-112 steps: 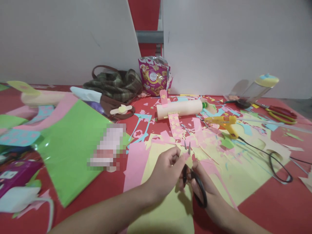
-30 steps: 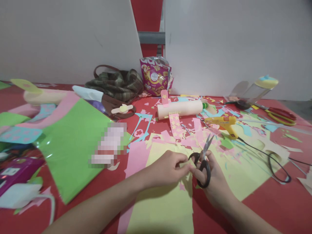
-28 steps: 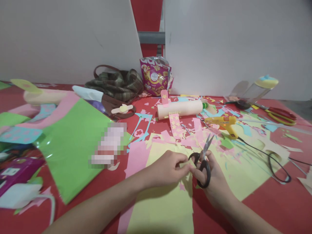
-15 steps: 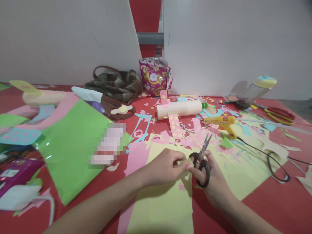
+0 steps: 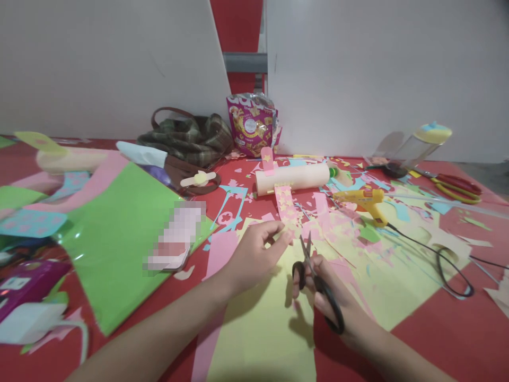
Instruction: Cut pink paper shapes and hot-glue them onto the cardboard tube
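My right hand is closed on black-handled scissors, whose blades point up and away, almost together. My left hand reaches forward over a yellow paper sheet, thumb and forefinger pinched near a litter of pink scraps. Whether a small piece sits between those fingers I cannot make out. Just beyond lies a pink strip with yellow stars, running out from a cream paper tube.
A yellow glue gun with a black cord lies to the right, with red-and-yellow scissors and a tipped clear bottle behind. A green sheet lies at left; a plaid bag and a snack bag sit against the white boards.
My hands have come apart. The left hand moved forward toward the pink scraps; the right hand drew back with the scissors, which turned to point up.
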Demonstrator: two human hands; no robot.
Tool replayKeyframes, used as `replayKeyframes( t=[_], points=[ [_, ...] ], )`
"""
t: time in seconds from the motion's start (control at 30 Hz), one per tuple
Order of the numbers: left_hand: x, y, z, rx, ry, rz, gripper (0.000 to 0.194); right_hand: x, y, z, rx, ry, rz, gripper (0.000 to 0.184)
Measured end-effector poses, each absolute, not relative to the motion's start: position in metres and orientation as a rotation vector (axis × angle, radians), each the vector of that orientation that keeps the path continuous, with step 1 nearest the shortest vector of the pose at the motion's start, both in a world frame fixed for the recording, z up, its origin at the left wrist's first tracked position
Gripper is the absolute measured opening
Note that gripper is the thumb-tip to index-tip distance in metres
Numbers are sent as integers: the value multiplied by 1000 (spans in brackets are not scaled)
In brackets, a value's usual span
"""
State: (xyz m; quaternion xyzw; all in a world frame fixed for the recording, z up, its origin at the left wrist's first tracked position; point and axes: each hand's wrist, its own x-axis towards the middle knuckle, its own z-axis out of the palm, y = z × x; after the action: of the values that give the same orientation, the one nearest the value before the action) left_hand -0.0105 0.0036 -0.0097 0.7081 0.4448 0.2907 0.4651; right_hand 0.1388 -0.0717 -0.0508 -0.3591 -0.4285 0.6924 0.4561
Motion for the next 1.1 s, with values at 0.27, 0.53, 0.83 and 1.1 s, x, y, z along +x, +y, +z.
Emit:
replayKeyframes(
  t=[0.27,0.53,0.83,1.1],
  points=[
    [-8,-4,-7,1813,1081,641,26,141,-73,-44,-859,-1168,1774,33],
    [-7,-4,-6,1859,1060,623,28,142,-71,-49,-815,-1159,1802,31],
    [-7,-5,-4,1850,1027,608,28,142,-72,-48,-788,-1150,1798,31],
    [-9,-2,-4,1931,1031,555,26,142,-71,-53,-771,-1137,1803,29]
  ],
)
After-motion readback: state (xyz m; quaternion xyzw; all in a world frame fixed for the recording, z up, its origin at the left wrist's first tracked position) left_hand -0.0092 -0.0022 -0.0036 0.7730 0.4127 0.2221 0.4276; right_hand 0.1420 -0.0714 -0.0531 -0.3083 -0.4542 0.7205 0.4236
